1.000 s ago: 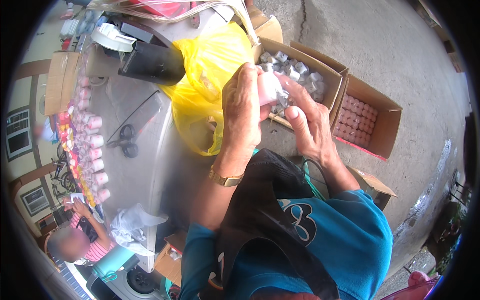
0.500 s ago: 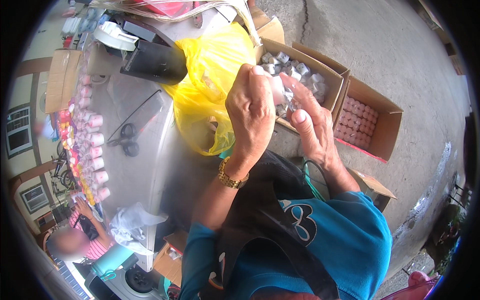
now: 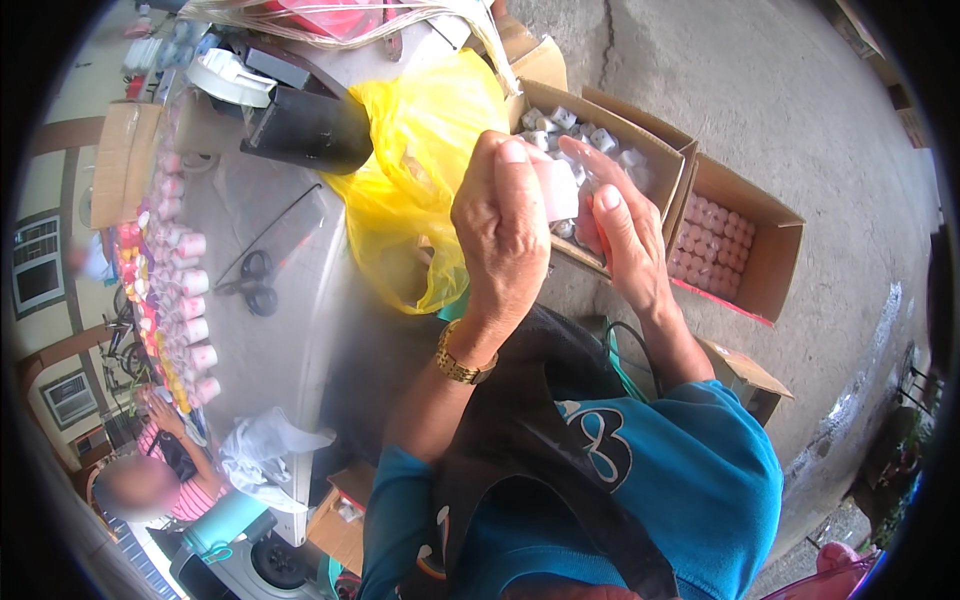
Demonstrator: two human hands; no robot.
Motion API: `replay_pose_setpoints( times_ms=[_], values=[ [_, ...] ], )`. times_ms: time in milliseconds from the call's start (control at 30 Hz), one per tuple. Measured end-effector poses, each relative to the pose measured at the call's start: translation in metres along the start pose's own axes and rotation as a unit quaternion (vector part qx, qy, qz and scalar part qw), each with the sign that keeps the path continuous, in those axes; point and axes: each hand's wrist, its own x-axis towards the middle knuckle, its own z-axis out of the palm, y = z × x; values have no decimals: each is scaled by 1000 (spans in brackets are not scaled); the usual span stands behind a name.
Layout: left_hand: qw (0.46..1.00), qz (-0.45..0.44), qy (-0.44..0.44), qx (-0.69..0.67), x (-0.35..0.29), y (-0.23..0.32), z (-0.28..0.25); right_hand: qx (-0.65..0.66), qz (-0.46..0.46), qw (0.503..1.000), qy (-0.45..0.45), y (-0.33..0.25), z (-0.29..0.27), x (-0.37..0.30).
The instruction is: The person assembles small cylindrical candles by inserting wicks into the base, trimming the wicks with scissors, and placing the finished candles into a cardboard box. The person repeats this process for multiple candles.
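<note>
My left hand (image 3: 503, 215) is closed around a small white cylinder (image 3: 561, 190), which pokes out past the thumb with its flat end toward the right. My right hand (image 3: 636, 240) is just beside it, fingers stretched and thumb raised, apart from the cylinder. Glare blurs its fingertips, and whether something small lies against its palm is unclear. Behind both hands stands a cardboard box (image 3: 668, 150) of loose white cylinders (image 3: 603, 140). A second cardboard box (image 3: 770, 235) to its right holds rows of pink cylinders (image 3: 712, 240).
A yellow plastic bag (image 3: 425, 120) hangs at the table's edge, beside a black container (image 3: 312, 128). Black scissors (image 3: 260, 285) lie on the grey table (image 3: 290, 350). Along its far left side runs a row of pink-and-white cups (image 3: 193, 307). Another person (image 3: 185, 455) is at the lower left.
My right hand has drawn back from the cylinder, toward the right and slightly down. The cylinder's flat end now shows more fully. My left hand has barely moved.
</note>
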Motion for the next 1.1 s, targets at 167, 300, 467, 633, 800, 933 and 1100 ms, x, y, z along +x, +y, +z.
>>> replay_pose_setpoints(
  times_ms=[167, 300, 467, 633, 800, 933, 1100],
  values=[
    [999, 18, 22, 27, 3, -2, -1, -13, -48, 998, 25, -6, 10, -8],
    [998, 51, 8, 27, 3, -3, -3, -21, -48, 998, 27, -5, 14, -7],
    [999, 29, -16, 25, 3, -1, -7, -20, -57, 998, 19, -4, 13, -4],
    [985, -150, -66, -60, -9, 7, -7, -25, -117, 992, 50, 0, 14, 4],
    [924, -292, 34, -244, -2, 4, -15, -48, -49, 997, 31, 5, 7, -2],
    [838, -358, 4, -412, 6, 3, -30, -110, -46, 990, 72, 23, 4, 9],
    [886, -271, -18, -376, -8, 15, -51, -249, -25, 962, 110, 52, -5, 25]
  ],
)
